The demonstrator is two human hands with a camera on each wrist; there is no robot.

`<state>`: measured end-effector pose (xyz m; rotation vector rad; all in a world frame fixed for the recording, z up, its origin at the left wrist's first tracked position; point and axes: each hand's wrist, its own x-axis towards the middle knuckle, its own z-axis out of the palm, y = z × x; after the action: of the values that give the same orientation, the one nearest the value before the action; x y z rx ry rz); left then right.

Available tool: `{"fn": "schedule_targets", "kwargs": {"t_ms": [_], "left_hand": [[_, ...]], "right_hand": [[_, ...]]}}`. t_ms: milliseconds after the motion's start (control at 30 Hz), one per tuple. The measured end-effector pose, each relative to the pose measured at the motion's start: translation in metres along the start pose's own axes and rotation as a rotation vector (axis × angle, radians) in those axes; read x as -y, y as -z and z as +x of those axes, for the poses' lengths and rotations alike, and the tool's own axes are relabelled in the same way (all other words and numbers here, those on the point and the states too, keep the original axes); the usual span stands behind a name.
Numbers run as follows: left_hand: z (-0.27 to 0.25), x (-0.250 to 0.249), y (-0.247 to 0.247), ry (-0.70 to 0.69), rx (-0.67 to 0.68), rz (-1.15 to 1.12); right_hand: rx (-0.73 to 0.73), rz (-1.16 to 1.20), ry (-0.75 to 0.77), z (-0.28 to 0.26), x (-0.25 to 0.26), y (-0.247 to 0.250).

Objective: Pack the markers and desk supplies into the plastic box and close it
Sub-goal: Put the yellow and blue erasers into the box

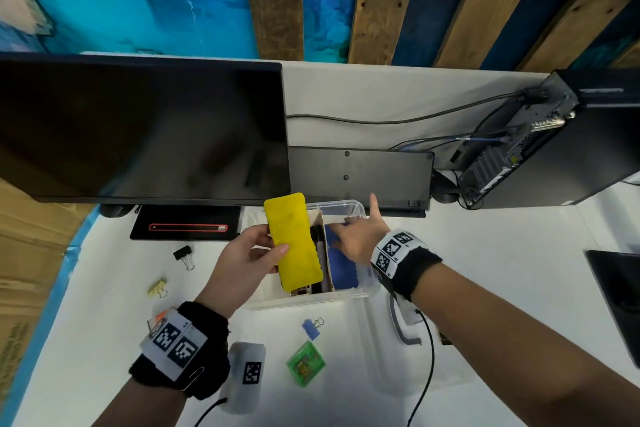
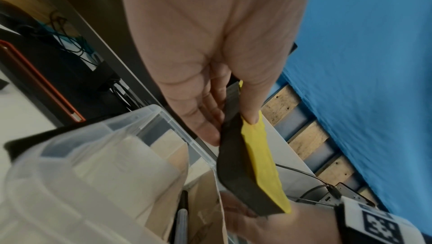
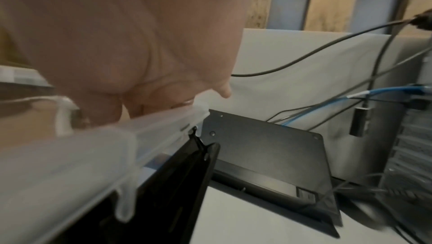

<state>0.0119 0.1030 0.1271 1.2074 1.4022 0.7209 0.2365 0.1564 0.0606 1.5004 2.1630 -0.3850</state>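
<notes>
The clear plastic box (image 1: 311,300) stands open on the white desk in front of the monitor. My left hand (image 1: 272,240) grips a yellow-topped, black-bottomed eraser (image 1: 292,239) by its long sides, tilted above the box's left half; the left wrist view shows thumb and fingers (image 2: 210,135) pinching the eraser (image 2: 261,159). Inside the box sit a cardboard marker carton (image 1: 320,218) with dark markers (image 1: 317,239) and a blue pad (image 1: 341,270). My right hand (image 1: 351,224) reaches into the right half, fingers stretched over the blue pad, thumb raised. Its fingertips are hidden behind the rim (image 3: 151,127).
Loose on the desk lie a black binder clip (image 1: 183,255), a yellow clip (image 1: 157,288), a blue clip (image 1: 311,328) and a green pin case (image 1: 306,362). The clear lid (image 1: 384,367) lies front right of the box. A monitor (image 1: 138,132), keyboard (image 1: 360,177) and computer tower (image 1: 554,142) stand behind.
</notes>
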Motion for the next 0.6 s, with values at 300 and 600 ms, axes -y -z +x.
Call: {"fn": "schedule_targets", "kwargs": {"t_ms": [300, 600], "left_hand": [[0.002, 0.0, 0.009, 0.006, -0.012, -0.009], [0.014, -0.021, -0.043, -0.04, 0.087, -0.066]], "right_hand": [[-0.335, 0.394, -0.082, -0.035, -0.008, 0.025], [-0.389, 1.514, 0.084, -0.079, 0.002, 0.019]]}}
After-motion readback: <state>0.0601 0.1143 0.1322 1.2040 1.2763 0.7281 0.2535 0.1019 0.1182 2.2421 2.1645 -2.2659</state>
